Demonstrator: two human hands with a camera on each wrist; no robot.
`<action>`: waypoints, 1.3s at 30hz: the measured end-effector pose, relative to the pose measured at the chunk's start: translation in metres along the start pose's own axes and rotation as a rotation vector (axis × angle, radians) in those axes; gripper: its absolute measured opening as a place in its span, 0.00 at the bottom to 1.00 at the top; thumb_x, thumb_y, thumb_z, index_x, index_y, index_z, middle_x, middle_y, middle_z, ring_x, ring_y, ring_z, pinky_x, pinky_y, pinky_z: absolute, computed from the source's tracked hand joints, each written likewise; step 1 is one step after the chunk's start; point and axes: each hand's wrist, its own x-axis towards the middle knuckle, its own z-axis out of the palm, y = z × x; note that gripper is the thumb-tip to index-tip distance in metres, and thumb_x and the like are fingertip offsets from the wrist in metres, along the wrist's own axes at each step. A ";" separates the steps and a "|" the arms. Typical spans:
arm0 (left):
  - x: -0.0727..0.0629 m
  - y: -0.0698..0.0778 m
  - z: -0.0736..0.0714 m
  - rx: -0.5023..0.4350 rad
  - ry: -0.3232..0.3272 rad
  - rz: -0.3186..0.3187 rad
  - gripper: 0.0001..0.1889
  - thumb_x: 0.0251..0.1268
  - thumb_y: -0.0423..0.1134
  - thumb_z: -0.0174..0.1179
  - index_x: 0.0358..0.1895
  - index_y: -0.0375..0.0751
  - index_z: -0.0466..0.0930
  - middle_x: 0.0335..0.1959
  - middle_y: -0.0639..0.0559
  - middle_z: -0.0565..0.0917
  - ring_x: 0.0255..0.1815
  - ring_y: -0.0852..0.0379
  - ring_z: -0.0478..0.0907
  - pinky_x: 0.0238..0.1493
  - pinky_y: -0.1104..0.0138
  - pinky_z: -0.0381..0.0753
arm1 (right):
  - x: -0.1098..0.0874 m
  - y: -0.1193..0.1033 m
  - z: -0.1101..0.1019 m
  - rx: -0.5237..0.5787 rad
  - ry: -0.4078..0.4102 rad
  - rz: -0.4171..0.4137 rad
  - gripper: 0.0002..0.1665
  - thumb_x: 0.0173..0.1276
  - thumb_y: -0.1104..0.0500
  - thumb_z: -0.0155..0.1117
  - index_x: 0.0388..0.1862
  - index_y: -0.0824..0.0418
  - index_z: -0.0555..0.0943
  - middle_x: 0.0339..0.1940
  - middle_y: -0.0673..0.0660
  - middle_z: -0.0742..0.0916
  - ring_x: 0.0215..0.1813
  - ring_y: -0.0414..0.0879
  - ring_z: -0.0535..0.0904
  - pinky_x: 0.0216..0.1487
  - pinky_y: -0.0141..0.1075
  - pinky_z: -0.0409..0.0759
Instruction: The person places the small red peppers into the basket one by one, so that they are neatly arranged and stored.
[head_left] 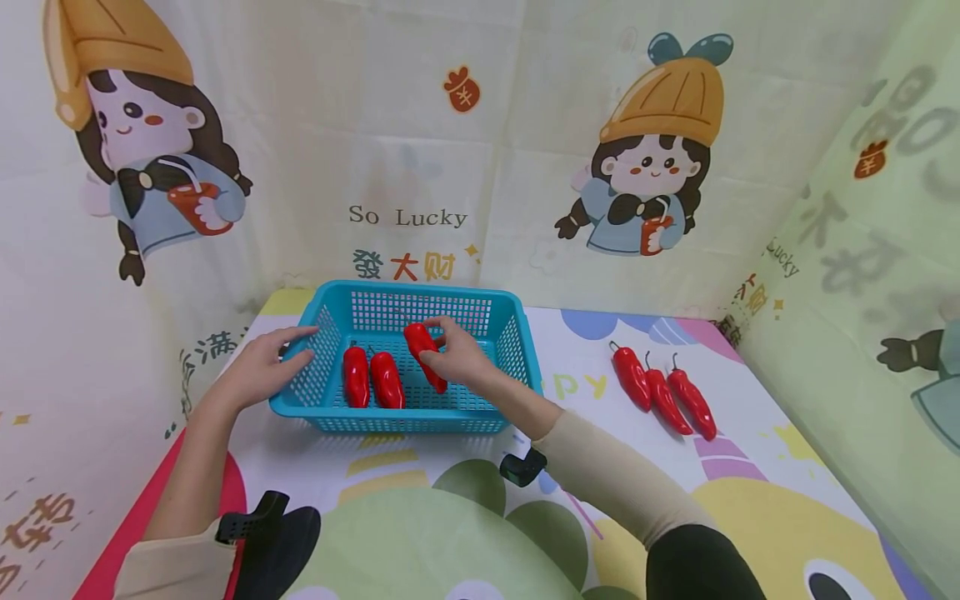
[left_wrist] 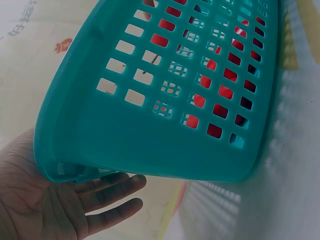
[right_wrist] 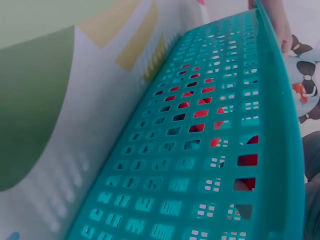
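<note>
In the head view my right hand (head_left: 456, 357) pinches a red pepper (head_left: 420, 342) between thumb and fingers, inside the blue plastic basket (head_left: 405, 422). The pepper is tilted, its stem end up and to the left. Two more red peppers, one at the left (head_left: 356, 377) and one beside it (head_left: 387, 381), lie in the basket. My left hand (head_left: 262, 367) rests at the basket's left rim, and in the left wrist view its fingers (left_wrist: 112, 195) extend fairly straight past the corner. Through the basket's holes, red shows in the right wrist view, where the rim partly hides my right hand.
Three red peppers, a left one (head_left: 632, 377), a middle one (head_left: 666, 403) and a right one (head_left: 693, 403), lie side by side on the printed tabletop (head_left: 585, 467), right of the basket. A patterned cloth (head_left: 525, 167) hangs behind and at both sides.
</note>
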 end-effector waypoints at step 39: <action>0.001 -0.001 0.001 0.011 0.003 -0.008 0.33 0.76 0.45 0.58 0.77 0.32 0.61 0.73 0.23 0.64 0.69 0.23 0.63 0.49 0.41 0.85 | 0.020 0.009 0.029 -0.191 -0.099 0.149 0.28 0.70 0.64 0.66 0.67 0.66 0.70 0.48 0.60 0.81 0.37 0.47 0.79 0.39 0.35 0.84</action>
